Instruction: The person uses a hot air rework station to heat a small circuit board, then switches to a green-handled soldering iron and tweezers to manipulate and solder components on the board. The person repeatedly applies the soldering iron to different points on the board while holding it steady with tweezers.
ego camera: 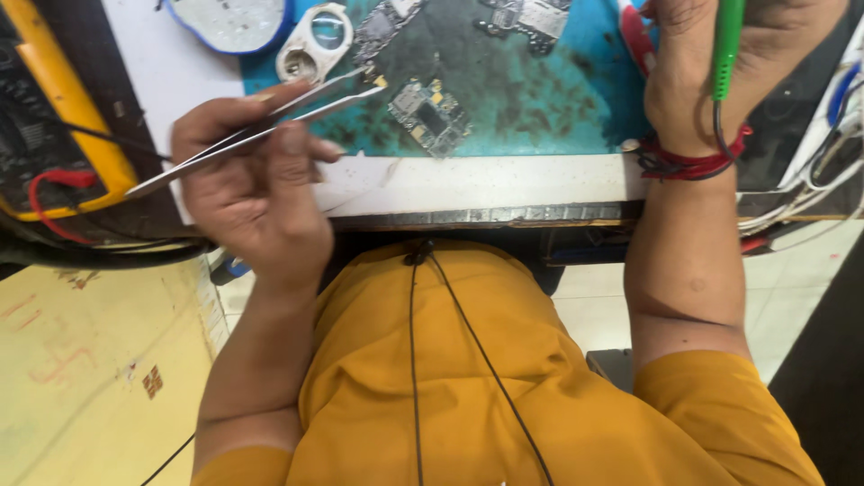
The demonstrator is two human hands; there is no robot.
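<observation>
one stained teal mat (540, 99) covers the white workbench (486, 184), beside a yellow meter (67, 99).

Three circuit boards (430, 115), one pair of tweezers (261, 130), one green-handled tool (727, 45).

Slim metal tweezers (247, 133) point at small circuit board (430, 116).

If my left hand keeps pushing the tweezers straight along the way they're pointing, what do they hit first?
Probably the small circuit board on the teal mat. The tweezers in the left hand point up-right, their tips just left of the board's upper corner; they might pass just above it, since height is unclear.
</observation>
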